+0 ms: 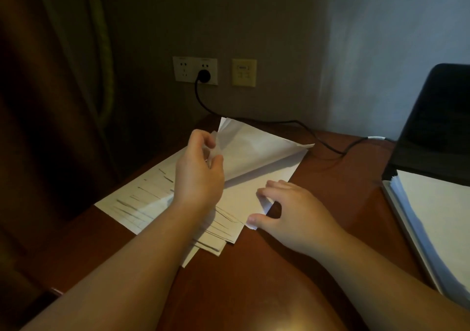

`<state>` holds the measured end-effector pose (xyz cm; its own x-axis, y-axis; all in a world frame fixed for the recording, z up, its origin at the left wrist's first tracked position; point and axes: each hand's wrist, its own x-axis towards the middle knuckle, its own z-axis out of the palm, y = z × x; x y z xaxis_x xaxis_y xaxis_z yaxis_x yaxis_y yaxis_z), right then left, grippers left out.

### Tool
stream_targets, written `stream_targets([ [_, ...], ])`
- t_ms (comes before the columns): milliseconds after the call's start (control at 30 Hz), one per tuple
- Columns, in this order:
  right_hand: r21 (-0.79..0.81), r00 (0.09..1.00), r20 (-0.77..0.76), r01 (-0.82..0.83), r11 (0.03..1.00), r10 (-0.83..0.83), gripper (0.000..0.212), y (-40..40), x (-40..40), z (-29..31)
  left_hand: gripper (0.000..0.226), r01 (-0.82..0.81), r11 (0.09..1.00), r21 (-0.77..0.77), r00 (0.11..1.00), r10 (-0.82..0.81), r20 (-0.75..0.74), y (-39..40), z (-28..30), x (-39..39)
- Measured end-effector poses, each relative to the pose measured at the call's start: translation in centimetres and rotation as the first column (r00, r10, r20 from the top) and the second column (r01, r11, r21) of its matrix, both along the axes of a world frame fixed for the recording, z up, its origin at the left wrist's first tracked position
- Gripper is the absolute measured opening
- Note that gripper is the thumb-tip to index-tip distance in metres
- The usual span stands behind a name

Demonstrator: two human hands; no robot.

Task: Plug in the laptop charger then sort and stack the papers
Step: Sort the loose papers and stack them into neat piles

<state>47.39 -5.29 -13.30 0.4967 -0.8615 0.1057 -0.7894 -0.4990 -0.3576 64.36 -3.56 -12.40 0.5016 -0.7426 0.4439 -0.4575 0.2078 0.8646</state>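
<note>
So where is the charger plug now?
In the head view, the black plug sits in the white wall socket, upper centre, left of the yellowish wall plate.

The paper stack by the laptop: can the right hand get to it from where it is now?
Probably yes. The right hand rests on the loose papers, fingers holding nothing, and only bare desk lies between it and the paper stack. The left hand holds the lifted sheets.
</note>
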Motion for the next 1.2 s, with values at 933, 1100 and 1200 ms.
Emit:
stream_targets([
  [933,0.667,0.017,0.743,-0.09,0.739,-0.669,0.046,-1.8,-1.3,1.2,0.079,0.335,0.938,0.093,0.822,-0.339,0.458,1.0,-0.2,0.1],
  [1100,0.756,0.063,0.649,-0.167,0.633,-0.758,0.018,-1.5,-2.9,1.8,0.054,0.441,0.851,0.286,0.691,-0.526,0.496,1.1,-0.2,-0.4],
  [1200,0.791,0.165,0.609,-0.05,0.61,-0.776,0.025,-1.2,-3.0,2.1,0.032,0.489,0.801,0.346,0.686,-0.598,0.415,1.4,0.2,-0.8],
])
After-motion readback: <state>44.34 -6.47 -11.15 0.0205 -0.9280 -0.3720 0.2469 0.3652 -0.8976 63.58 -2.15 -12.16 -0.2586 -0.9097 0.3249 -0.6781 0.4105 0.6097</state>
